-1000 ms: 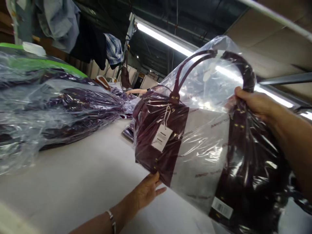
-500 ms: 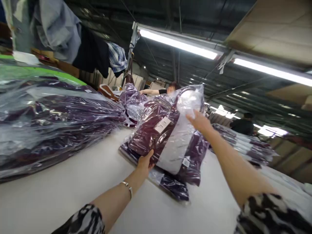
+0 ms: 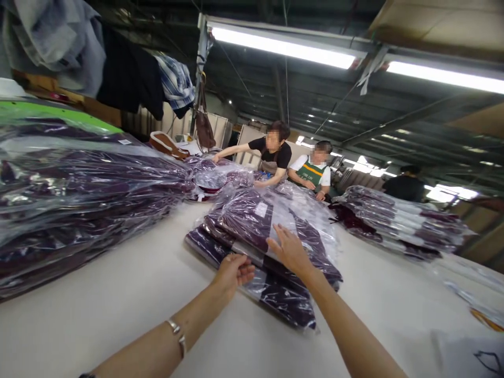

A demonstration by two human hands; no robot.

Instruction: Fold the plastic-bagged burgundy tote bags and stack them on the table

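A dark maroon garment with a pale stripe, in a clear plastic bag (image 3: 244, 218), lies on top of a second, darker bagged garment (image 3: 283, 302) on the white table (image 3: 157, 315). My right hand (image 3: 291, 249) rests on the upper bag near its pale stripe, fingers spread. At the near edge of the two bags is my left hand (image 3: 235, 270), its fingers loosely curled and apart, with nothing gripped. A white label (image 3: 261, 210) shows on the upper bag.
A long heap of bagged maroon garments (image 3: 90, 194) fills the left side. Another bagged stack (image 3: 401, 223) lies at the right. Across the table, one person in black (image 3: 275, 152) reaches over bags beside a person in a green apron (image 3: 313, 170). Clothes (image 3: 129, 73) hang upper left.
The bagged garment that stood raised between my hands now lies flat on the lower one. My left hand has let go of its edge. My right hand has moved down onto it.
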